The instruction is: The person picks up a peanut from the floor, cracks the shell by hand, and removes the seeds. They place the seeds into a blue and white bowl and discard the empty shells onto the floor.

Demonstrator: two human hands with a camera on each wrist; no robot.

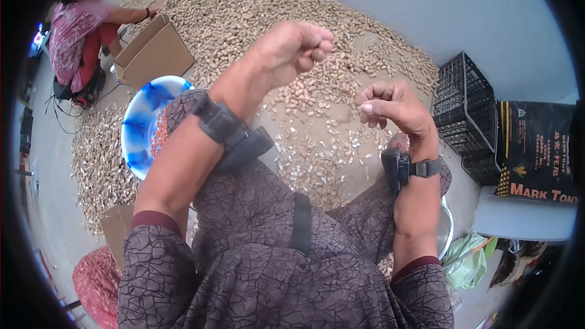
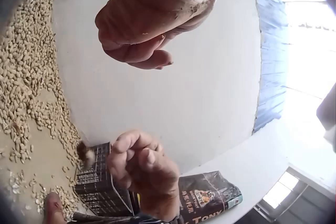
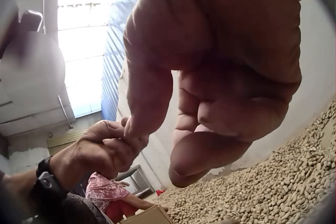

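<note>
My left hand (image 1: 292, 52) is raised over the floor with its fingers curled in toward the palm. No object shows in it, though the inside of the palm is hidden. To its right, my right hand (image 1: 399, 108) hangs in the air with loosely bent fingers. In the right wrist view a gap shows between its thumb and fingers, and nothing shows in that gap. Under and beyond both hands spreads a large heap of unshelled peanuts (image 1: 244, 9). Broken peanut shells (image 1: 314, 152) lie scattered between my knees.
At left stands a blue-and-white basin (image 1: 133, 131) with reddish kernels, beside an open cardboard box (image 1: 161, 55). Another person (image 1: 79, 42) crouches behind it, reaching toward the heap. Black plastic crates (image 1: 466, 106) and a black printed sack (image 1: 536, 146) stand at right by the wall.
</note>
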